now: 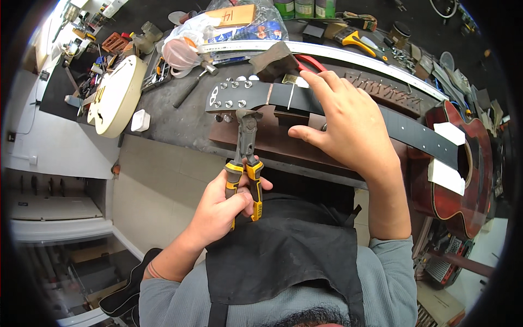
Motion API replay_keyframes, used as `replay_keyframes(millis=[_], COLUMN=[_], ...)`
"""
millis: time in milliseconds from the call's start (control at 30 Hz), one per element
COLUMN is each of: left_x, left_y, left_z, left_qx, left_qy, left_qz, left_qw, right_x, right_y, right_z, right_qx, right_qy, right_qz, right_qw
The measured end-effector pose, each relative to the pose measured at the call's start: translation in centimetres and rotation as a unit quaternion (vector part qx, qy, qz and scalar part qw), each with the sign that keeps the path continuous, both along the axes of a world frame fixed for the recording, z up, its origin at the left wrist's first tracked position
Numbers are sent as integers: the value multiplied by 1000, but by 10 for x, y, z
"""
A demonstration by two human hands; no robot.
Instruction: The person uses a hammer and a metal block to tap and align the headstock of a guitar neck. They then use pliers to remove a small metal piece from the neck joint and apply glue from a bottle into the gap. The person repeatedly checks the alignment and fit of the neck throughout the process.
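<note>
My left hand (pixel 215 210) is closed round the yellow-and-black handles of a pair of pliers (pixel 247 139). Their broad grey jaws point away from me, by the near edge of a guitar's black headstock (pixel 234 97) with silver tuners. Over the dark fretboard (pixel 417 136), my right hand (pixel 351 122) is spread, thumb and fingers apart, with nothing visible in it. Whether it touches the neck I cannot tell. A thin bright strip (pixel 292 96) crosses the fretboard left of that hand. The dark red guitar body (pixel 482 174) lies at the right, white pieces (pixel 447 177) beside its fretboard end.
A hammer (pixel 190 87) and a cream guitar body (pixel 120 95) lie to the left, with a small white box (pixel 140 121) between the cream body and the bench edge. Beyond the neck are a long metal straightedge (pixel 327 53), a brown block holding several pins (pixel 381 94) and a yellow-handled tool (pixel 357 41).
</note>
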State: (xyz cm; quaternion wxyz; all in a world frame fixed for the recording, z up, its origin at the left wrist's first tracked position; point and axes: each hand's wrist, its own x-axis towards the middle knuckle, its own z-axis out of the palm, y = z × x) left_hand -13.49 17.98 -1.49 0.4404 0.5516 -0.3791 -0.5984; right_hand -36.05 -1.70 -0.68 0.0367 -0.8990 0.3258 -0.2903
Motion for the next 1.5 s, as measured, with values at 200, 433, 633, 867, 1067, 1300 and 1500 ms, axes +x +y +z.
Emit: replay_keyframes(millis=[200,433,633,867,1067,1300,1500], left_x=[-8,-9,-11,-22,-38,-52,-59], left_y=[-9,-15,-17,-19,-29,-28,-26], left_z=[9,13,20,27,39,38,37], left_qx=[48,56,76,113,146,166,172], left_qy=[-24,-35,-74,-92,-90,-113,-115], left_qz=[0,0,-9,-6,2,40,61], left_qw=[999,998,994,989,985,979,977], right_x=[11,6,-14,-23,-15,-2,1], right_y=[-19,-31,-32,2,51,39,34], right_z=[-13,0,6,10,-51,-70,-80], right_qx=[38,126,141,25,312,515,480], right_qy=[65,80,83,-83,-152,-233,-259], right_qz=[6,24,10,48,112,183,207], right_qw=[997,989,986,995,931,804,812])
